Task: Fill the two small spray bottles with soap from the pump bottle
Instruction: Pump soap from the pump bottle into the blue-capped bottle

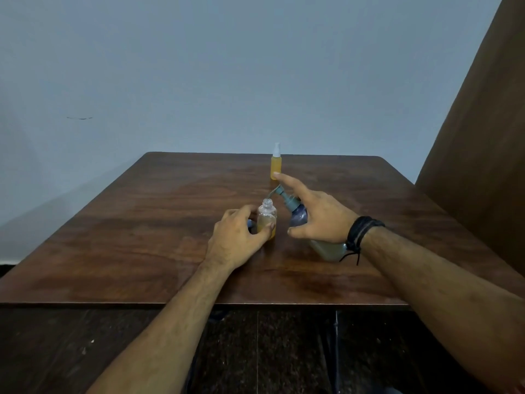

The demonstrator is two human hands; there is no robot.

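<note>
An uncapped small spray bottle [267, 216], about half full of amber soap, stands on the wooden table [142, 223]. My left hand [235, 240] grips its lower part between thumb and fingers. The pump bottle [298, 216] leans towards it, its grey spout just above the open neck. My right hand [315, 214] wraps round the pump bottle, with the index finger stretched out over the pump head. A second small spray bottle [275, 163], full of amber soap and fitted with a white sprayer cap, stands at the far edge.
A small dark object [250, 223] lies behind my left hand, mostly hidden. A brown panel [483, 166] rises at the right beside the table. A pale wall stands behind. The near table edge runs across below my forearms.
</note>
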